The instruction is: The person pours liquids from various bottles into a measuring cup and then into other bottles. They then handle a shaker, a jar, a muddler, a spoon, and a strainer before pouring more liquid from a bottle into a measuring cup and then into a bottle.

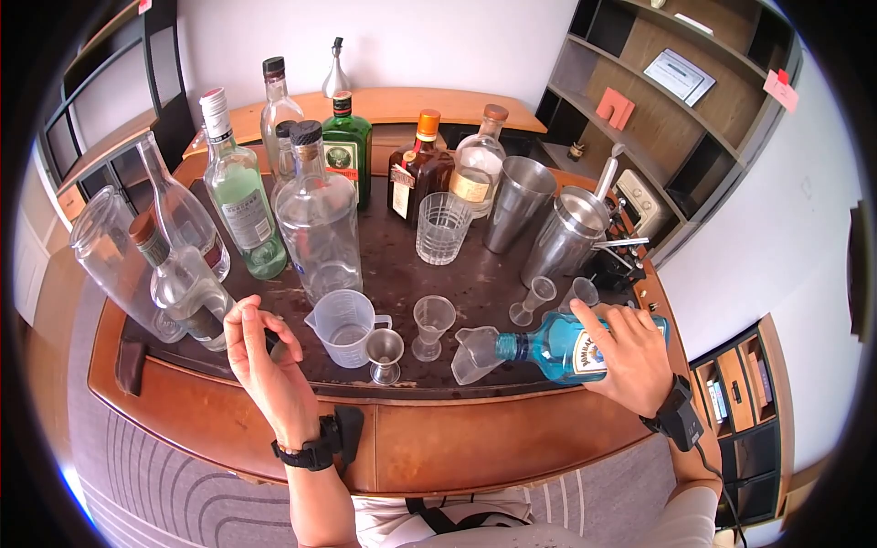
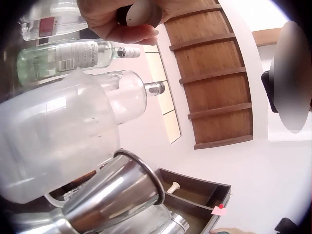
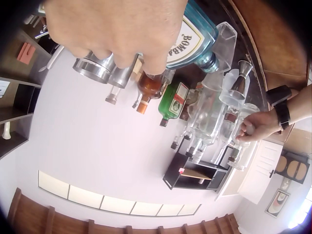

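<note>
OK, R hand (image 1: 635, 354) is clamped round the blue Bombay btl (image 1: 554, 349), tipped on its side beneath the palm, neck at a tilted clear cup (image 1: 475, 360) to the hand's left; L hand (image 1: 265, 365) pinches a round cap (image 2: 141, 13), w/ steel jigger (image 1: 385, 350) to its right.

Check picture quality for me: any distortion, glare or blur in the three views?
Head: strong wide-angle bending, the desk edge bowed and the corners black; left wrist: scene turned sideways, a bright reflection on the plastic jug, a smeared oval at far right; right wrist: washed-out light at lower right, though the visible lettering on the blue bottle stays readable.
</note>
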`<state>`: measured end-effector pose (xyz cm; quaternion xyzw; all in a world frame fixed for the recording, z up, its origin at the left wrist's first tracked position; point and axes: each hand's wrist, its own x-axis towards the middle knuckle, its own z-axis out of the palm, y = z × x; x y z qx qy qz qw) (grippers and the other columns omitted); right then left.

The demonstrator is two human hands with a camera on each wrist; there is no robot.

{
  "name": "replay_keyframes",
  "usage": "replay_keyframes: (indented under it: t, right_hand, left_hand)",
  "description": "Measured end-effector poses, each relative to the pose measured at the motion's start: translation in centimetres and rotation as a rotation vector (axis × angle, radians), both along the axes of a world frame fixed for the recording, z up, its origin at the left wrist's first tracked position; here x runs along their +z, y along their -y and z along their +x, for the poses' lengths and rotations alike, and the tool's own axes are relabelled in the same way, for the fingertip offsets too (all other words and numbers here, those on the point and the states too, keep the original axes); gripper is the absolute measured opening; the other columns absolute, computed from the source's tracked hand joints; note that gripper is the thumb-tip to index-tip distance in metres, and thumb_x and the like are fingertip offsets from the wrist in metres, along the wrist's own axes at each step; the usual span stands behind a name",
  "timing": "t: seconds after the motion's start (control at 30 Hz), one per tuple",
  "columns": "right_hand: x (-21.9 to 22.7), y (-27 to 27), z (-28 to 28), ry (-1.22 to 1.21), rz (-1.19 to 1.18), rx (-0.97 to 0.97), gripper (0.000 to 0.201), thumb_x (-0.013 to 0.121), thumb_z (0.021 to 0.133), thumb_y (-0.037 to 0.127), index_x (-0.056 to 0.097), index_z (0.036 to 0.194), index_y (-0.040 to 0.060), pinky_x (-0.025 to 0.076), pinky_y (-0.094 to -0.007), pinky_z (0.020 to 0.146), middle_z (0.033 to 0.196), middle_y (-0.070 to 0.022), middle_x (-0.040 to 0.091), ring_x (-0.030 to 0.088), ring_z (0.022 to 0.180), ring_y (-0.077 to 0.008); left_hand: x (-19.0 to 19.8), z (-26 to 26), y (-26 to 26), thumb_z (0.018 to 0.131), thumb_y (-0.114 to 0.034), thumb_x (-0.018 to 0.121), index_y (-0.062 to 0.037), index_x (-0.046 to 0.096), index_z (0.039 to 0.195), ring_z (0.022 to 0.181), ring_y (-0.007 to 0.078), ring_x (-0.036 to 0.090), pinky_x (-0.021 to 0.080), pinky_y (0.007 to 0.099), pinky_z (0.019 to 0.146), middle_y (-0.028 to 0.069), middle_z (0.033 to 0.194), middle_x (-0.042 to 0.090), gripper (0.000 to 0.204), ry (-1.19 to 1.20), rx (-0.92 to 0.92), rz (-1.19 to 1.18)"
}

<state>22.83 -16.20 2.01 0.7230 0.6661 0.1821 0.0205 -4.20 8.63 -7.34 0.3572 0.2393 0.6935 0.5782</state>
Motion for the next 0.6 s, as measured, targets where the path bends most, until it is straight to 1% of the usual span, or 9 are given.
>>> replay_keyframes:
  t: [0.13,0.33,0.6]
  right_hand:
    - [-0.2,0.0,0.2,-0.002,0.002,0.013,0.107,0.09,0.051,0.017,0.044,0.147,0.0094,0.041,-0.0384,0.086,0.11,-0.0122,0.059,0.057,0.099,-0.0284]
    - [-0.1,0.0,0.2,0.005,-0.008,-0.002,0.107,0.091,0.052,0.017,0.044,0.148,0.0097,0.041,-0.0383,0.086,0.111,-0.0123,0.059,0.058,0.099,-0.0286]
    - [-0.2,0.0,0.2,-0.009,-0.018,-0.013,0.109,0.092,0.05,0.017,0.043,0.148,0.0101,0.041,-0.0382,0.086,0.111,-0.0121,0.059,0.058,0.1,-0.0282]
  left_hand:
    - [-0.5,0.2,-0.5,0.103,-0.021,0.057,-0.0069,0.062,0.113,0.068,0.0053,0.051,0.037,0.0186,0.052,-0.0024,0.08,0.054,0.018,0.003,0.011,-0.021]
    - [-0.8,0.8,-0.7,0.103,-0.023,0.057,-0.0089,0.061,0.111,0.068,0.0051,0.05,0.037,0.019,0.052,-0.0027,0.08,0.053,0.016,-0.044,-0.052,-0.016]
    - [-1.8,0.6,-1.2,0.104,-0.023,0.056,-0.0088,0.061,0.112,0.069,0.0057,0.05,0.037,0.0195,0.053,-0.0025,0.079,0.052,0.017,-0.04,0.02,-0.024]
